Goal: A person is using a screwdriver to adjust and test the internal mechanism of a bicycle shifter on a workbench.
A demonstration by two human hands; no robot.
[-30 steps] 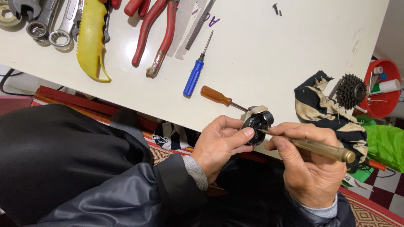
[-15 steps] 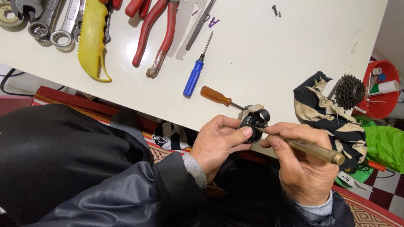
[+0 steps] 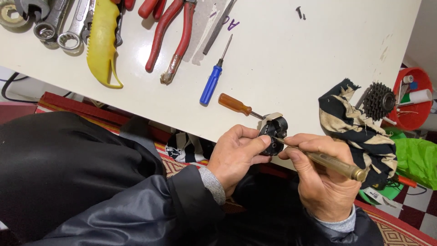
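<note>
Here, left hand (image 3: 236, 157) grips one black part (image 3: 274, 135); right hand (image 3: 321, 180) clasps one brass-handled tool (image 3: 334, 163).

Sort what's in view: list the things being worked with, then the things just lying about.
In use: small black part in left hand; brass-handled tool in right hand.

Lying about: blue screwdriver, orange screwdriver, red pliers, yellow handle, spanners, sprocket cluster, striped rag.
</note>
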